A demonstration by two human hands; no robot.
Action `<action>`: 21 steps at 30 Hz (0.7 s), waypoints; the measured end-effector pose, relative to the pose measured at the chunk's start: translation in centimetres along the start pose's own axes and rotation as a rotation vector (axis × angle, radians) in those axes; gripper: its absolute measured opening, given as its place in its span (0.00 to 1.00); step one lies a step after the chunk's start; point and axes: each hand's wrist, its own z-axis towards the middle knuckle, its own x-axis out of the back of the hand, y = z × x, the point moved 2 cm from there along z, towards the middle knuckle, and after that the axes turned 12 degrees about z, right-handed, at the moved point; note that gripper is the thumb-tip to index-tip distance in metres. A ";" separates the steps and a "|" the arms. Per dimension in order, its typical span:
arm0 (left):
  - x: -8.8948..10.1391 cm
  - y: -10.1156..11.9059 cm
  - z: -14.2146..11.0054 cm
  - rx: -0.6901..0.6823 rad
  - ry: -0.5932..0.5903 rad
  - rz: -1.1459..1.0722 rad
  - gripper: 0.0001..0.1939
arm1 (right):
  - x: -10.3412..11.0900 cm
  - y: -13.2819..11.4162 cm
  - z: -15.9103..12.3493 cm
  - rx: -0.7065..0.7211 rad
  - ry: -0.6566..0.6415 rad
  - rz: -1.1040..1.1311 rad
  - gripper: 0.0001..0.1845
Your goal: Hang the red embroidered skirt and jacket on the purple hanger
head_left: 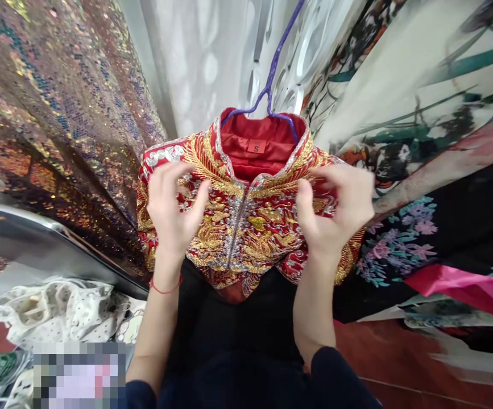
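In front of me hangs a red jacket point(267, 230) with gold and silver embroidery, a stand-up collar and an "S" size label point(256, 146) inside the neck. It is on a purple hanger point(274, 68). Over the jacket's left shoulder area, as I see it, my left hand point(175, 199) has its fingers curved and thumb apart, holding nothing. A red string point(166, 291) circles that wrist. My right hand point(338, 201) hovers at the other shoulder with thumb and fingers likewise spread and curved. Whether any fingertips touch the cloth I cannot tell.
Sequined fabric point(58, 102) drapes at the left and painted-pattern fabric point(434, 108) at the right. Below that hangs black cloth with embroidered flowers point(404, 241). A mirror-like oval edge point(58, 227) and a white spotted cloth bag point(65, 309) lie at lower left.
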 end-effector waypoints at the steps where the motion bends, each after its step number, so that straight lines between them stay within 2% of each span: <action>1: 0.3 -0.2 1.3 -0.026 0.025 0.042 0.17 | 0.2 0.6 0.5 0.028 0.010 -0.065 0.16; 4: -0.5 -1.3 4.3 -0.138 -0.084 0.115 0.17 | -0.3 2.7 1.4 0.058 -0.114 -0.221 0.25; 6: -1.7 -2.2 5.2 -0.193 -0.155 0.149 0.15 | -1.0 3.8 1.5 0.065 -0.198 -0.291 0.24; 7: -2.2 -2.6 5.4 -0.204 -0.152 0.171 0.16 | -1.3 4.1 1.5 0.072 -0.211 -0.316 0.24; 9: -2.6 -2.8 5.6 -0.207 -0.087 0.216 0.18 | -1.5 4.3 1.8 0.102 -0.177 -0.342 0.24; 13: -1.7 -2.2 6.8 -0.194 0.065 0.255 0.19 | -1.5 3.9 3.1 0.173 -0.045 -0.340 0.26; 15: -1.5 -2.5 7.7 -0.181 0.043 0.237 0.18 | -1.7 4.0 3.6 0.126 -0.048 -0.346 0.27; 18: -2.2 -4.0 8.2 -0.200 -0.083 0.200 0.23 | -2.6 4.7 3.4 0.047 -0.094 -0.367 0.30; 21: -3.1 -5.6 7.6 -0.226 -0.065 0.199 0.26 | -3.4 5.4 2.5 0.049 -0.084 -0.370 0.31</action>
